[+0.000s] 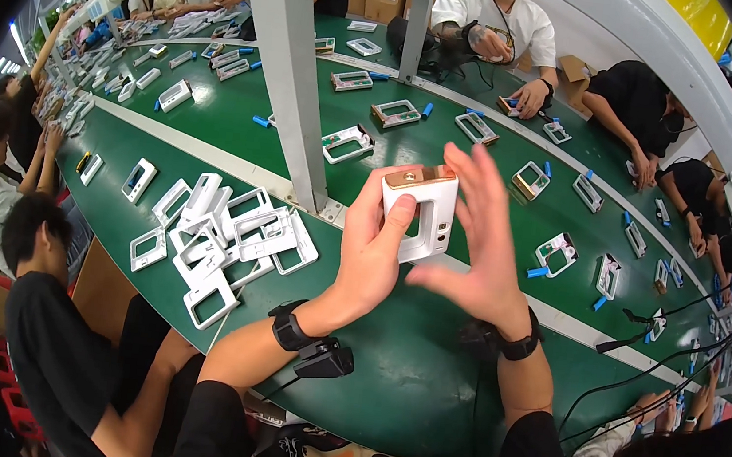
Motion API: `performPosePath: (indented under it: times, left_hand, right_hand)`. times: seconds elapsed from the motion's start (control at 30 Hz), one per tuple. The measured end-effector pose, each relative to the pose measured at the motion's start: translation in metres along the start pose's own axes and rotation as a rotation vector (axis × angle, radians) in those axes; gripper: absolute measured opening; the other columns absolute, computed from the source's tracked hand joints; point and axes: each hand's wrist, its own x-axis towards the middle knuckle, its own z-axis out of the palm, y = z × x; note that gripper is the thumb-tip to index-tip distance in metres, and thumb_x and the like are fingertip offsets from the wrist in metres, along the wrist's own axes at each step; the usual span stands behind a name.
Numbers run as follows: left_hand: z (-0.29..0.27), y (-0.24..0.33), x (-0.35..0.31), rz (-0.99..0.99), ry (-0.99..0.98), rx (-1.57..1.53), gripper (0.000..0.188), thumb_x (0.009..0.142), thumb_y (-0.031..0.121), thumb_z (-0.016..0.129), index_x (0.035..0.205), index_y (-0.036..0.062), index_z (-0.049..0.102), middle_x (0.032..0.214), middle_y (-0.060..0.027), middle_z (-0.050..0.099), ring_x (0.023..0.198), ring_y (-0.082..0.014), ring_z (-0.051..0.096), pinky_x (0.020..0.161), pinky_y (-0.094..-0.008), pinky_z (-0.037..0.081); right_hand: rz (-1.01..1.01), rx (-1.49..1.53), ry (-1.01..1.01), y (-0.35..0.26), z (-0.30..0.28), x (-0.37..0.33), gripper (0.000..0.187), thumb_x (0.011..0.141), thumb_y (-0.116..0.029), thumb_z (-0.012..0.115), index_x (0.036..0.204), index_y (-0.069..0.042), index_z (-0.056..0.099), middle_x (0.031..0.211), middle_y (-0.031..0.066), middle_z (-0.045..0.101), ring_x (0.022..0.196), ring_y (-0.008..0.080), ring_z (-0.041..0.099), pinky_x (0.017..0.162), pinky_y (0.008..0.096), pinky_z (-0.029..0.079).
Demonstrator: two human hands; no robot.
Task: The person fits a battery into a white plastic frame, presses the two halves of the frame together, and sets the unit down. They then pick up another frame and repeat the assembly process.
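White housing (443,205), copper-coloured end up, stood just right of centre in my view, its long axis nearly upright. From my remote seat I saw the left hand (370,251) clamped around its left side, thumb over the front edge beside the rectangular cutout. The right hand (486,259) was the free one, blurred, its fingers and thumb well apart, just beside the wall where small ports showed. The housing lay to that hand's left, ported wall toward it; I could not tell whether a fingertip touched.

Below the hands, I had green tabletop (394,383). Left of them lay a jumbled pile of white frames (273,245), nearer the left hand than the right. Just beyond, a metal post (286,68) rose from a pale rail (574,329) and stood in the way toward the upper left. Across the rail, at the right of the frame, I noted pale cases (569,242) with blue cylinders (538,272) near them. Farther off, along the top, were a person in a white shirt (530,30) and some cardboard boxes (383,7).
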Motion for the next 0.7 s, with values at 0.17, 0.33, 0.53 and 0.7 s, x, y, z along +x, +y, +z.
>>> performPosePath:
  times: [0.17, 0.33, 0.53, 0.7]
  left_hand:
    - [0.005, -0.003, -0.012, 0.191, -0.146, 0.213, 0.042, 0.102, 0.026, 0.053, 0.130, -0.0045, 0.051, 0.122, -0.0120, 0.053, 0.112, -0.0191, 0.055, 0.097, -0.0325, 0.043]
    - [0.011, 0.001, -0.024, 0.194, -0.337, 0.302, 0.043, 0.100, 0.025, 0.056, 0.130, -0.0047, 0.052, 0.117, -0.0101, 0.049, 0.109, -0.0184, 0.050, 0.095, -0.0303, 0.040]
    - [0.010, 0.008, -0.023, 0.259, -0.405, 0.436, 0.042, 0.098, 0.022, 0.059, 0.129, -0.0053, 0.054, 0.110, -0.0087, 0.048, 0.103, -0.0186, 0.048, 0.092, -0.0303, 0.041]
    - [0.010, 0.008, -0.023, 0.222, -0.390, 0.426, 0.040, 0.094, 0.019, 0.063, 0.127, -0.0032, 0.057, 0.107, -0.0083, 0.050, 0.099, -0.0185, 0.050, 0.087, -0.0297, 0.042]
  right_hand:
    - [0.108, 0.133, 0.211, 0.010, -0.021, -0.005, 0.034, 0.099, -0.026, 0.057, 0.117, 0.003, 0.054, 0.118, 0.0160, 0.057, 0.108, 0.0218, 0.057, 0.088, 0.0303, 0.047]
    - [0.013, -0.107, 0.339, 0.002, -0.018, -0.011, 0.047, 0.107, -0.032, 0.031, 0.083, 0.003, 0.053, 0.082, 0.0112, 0.055, 0.071, 0.0141, 0.048, 0.065, 0.0272, 0.039]
    - [-0.148, -0.183, 0.366, 0.001, -0.023, -0.009, 0.056, 0.105, -0.027, 0.033, 0.061, 0.003, 0.051, 0.059, 0.0076, 0.049, 0.055, 0.0113, 0.043, 0.050, 0.0293, 0.031]
    - [-0.098, -0.190, 0.351, -0.004, -0.027, -0.009, 0.059, 0.105, -0.029, 0.032, 0.058, 0.002, 0.049, 0.055, 0.0064, 0.047, 0.054, 0.0116, 0.042, 0.050, 0.0303, 0.030]
